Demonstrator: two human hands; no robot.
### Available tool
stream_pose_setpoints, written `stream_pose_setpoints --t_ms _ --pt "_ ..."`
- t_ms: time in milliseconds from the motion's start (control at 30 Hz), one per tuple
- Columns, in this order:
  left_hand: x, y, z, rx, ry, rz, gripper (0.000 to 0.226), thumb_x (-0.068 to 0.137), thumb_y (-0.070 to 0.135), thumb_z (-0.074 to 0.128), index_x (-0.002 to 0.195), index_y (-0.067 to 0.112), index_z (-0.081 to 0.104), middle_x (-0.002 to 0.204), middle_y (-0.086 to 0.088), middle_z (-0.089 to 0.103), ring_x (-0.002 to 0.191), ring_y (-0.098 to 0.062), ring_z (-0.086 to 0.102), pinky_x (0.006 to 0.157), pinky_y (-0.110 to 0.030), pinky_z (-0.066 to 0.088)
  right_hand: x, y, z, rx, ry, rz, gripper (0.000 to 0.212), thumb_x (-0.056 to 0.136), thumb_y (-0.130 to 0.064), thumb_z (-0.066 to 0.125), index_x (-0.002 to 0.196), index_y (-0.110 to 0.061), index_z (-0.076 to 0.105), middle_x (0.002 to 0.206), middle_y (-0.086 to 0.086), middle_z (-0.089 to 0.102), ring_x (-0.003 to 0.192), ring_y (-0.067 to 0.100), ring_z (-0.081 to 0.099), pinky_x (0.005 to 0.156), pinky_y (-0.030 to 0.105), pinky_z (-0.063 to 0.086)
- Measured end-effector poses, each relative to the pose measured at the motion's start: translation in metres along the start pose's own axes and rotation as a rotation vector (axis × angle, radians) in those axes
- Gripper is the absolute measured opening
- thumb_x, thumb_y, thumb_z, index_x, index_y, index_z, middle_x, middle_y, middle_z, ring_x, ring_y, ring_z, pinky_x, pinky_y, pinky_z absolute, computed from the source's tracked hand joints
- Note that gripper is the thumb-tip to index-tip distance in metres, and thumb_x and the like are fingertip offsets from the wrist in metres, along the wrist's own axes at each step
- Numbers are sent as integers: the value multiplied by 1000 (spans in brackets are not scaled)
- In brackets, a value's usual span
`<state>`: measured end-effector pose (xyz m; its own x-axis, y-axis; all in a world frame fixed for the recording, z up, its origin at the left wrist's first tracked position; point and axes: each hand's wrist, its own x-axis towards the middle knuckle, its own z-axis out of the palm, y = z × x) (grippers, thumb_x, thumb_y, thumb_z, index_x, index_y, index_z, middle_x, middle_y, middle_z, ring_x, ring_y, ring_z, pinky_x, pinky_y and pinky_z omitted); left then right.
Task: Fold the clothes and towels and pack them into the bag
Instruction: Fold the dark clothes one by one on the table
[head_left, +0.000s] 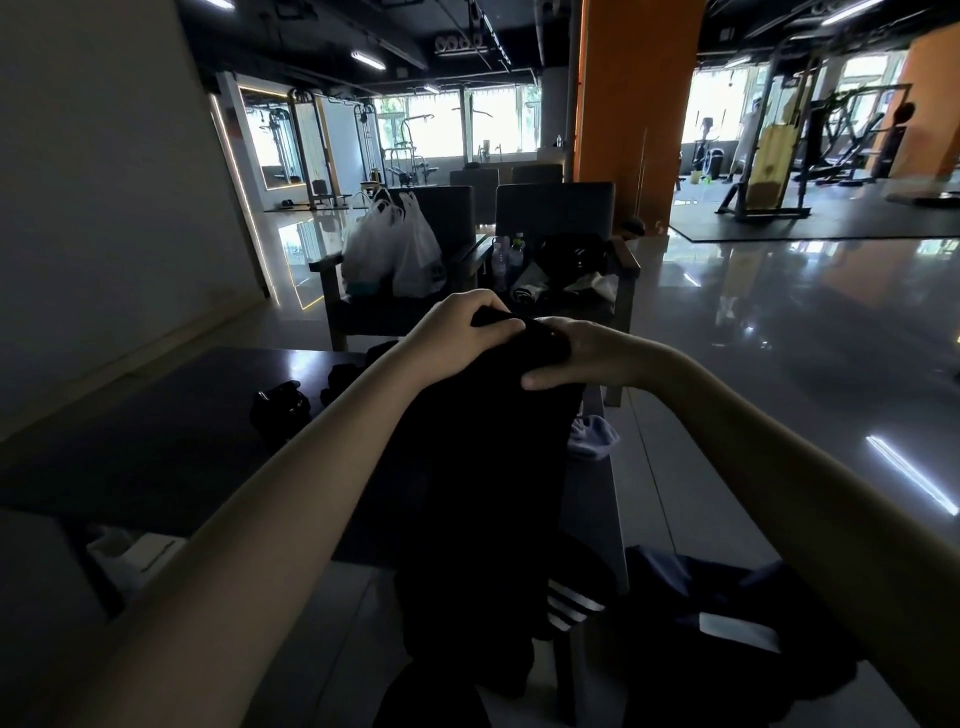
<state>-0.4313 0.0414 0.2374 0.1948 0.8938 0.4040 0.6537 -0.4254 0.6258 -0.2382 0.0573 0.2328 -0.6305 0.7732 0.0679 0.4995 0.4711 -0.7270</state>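
Note:
A black garment (483, 467) hangs lengthwise in front of me, held up by its top edge above a dark table (171, 441). My left hand (457, 332) grips the top edge from the left, fingers curled over the cloth. My right hand (587, 353) grips the same edge from the right, thumb underneath. White stripes (569, 605) show on dark cloth near the garment's lower part. A pale towel or cloth (592, 439) lies at the table's right edge. Another dark garment (727, 639) lies at the lower right.
A small black item (280, 402) sits on the table to the left. Beyond the table stand two dark chairs, one with white plastic bags (395, 249), the other with bottles (506, 257) and dark things. Glossy floor and gym machines lie to the right.

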Motion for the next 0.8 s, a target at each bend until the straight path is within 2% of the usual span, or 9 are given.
stream_pose_setpoints --t_ms 100,200,267,333,400,500,600,700,800 --pt "0 1 -1 31 -1 3 20 87 35 66 95 17 65 91 5 65 86 -8 61 77 -23 46 3 0 0 4 55 40 46 78 -33 74 115 -16 52 97 -5 61 86 7 62 68 18 47" --pt "-1 4 2 28 6 5 21 85 37 68 94 18 66 90 6 65 83 -5 61 71 -19 45 6 0 2 -3 107 11 28 80 -24 74 101 -16 57 86 -6 60 75 5 60 59 10 44" --pt "-2 5 3 5 6 3 21 84 37 68 93 18 66 90 6 66 83 -6 62 72 -19 45 8 -1 5 -24 88 -19 21 82 -22 71 98 -11 61 86 0 63 75 8 61 61 13 47" --pt "-3 7 3 -34 12 -6 23 83 36 69 94 16 66 89 4 66 83 -8 63 73 -20 47 10 -1 5 -65 89 -52 21 83 -22 69 97 -7 63 87 5 64 75 11 61 68 23 48" --pt "-7 5 3 -72 -1 -34 24 81 33 72 96 16 65 89 2 67 81 -7 63 72 -21 48 9 -2 5 -105 120 -81 9 84 -20 68 84 -14 61 79 0 60 70 8 56 67 23 45" --pt "-19 -7 8 -181 -116 -95 23 76 18 78 95 21 65 87 8 67 77 1 62 72 -15 46 8 -2 2 -153 197 -113 20 87 -18 65 72 -22 52 73 -6 52 67 5 50 63 17 39" --pt "-36 -30 22 -162 -237 -160 23 73 8 80 87 19 65 85 5 67 79 -3 61 78 -19 47 4 -3 -1 -112 250 -144 25 89 -14 63 72 -26 50 73 -7 51 64 0 51 61 11 39" --pt "-54 -53 36 -110 -333 -269 25 76 6 77 75 24 60 75 10 60 69 3 55 65 -9 41 0 -3 -8 -85 302 -154 23 90 -9 60 76 -26 53 74 -8 52 60 -8 54 57 5 38" --pt "-65 -75 39 -59 -342 -377 25 81 7 73 68 21 57 67 10 55 60 3 51 55 -5 38 -5 3 -17 -60 361 -106 3 91 -13 59 93 -11 60 77 -4 58 66 1 56 57 7 41"
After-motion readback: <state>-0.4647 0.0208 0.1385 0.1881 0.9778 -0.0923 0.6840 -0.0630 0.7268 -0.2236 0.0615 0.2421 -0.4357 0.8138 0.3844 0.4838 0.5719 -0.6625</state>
